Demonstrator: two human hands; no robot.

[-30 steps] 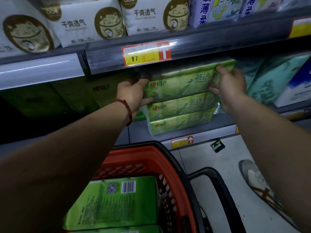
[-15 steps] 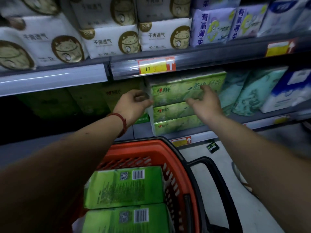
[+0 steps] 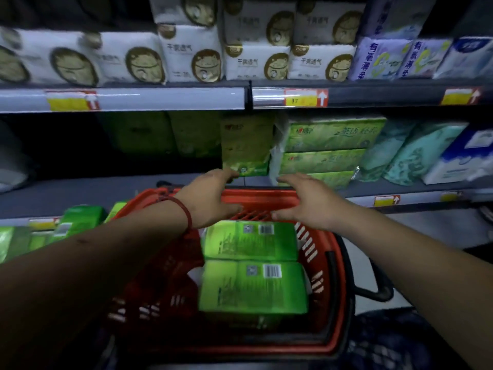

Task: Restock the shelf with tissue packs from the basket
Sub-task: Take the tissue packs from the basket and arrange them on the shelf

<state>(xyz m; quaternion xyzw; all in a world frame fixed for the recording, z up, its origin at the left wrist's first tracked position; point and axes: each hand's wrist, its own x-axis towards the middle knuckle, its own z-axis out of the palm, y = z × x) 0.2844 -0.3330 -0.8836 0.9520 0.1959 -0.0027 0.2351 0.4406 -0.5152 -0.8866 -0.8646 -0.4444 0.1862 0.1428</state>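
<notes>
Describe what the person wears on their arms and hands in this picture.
The left hand and right hand are bare, with no gloves. No sleeves cover the parts of the forearms in view. A thin red cord bracelet circles the left wrist; nothing shows on the right wrist.

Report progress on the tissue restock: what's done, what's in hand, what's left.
Done: a green tissue stack stands on the shelf.
In hand: nothing. The left hand and right hand are open, spread over the red basket at its far rim.
Left: at least two green packs lie in the basket, a far pack and a near pack, not yet shelved.
</notes>
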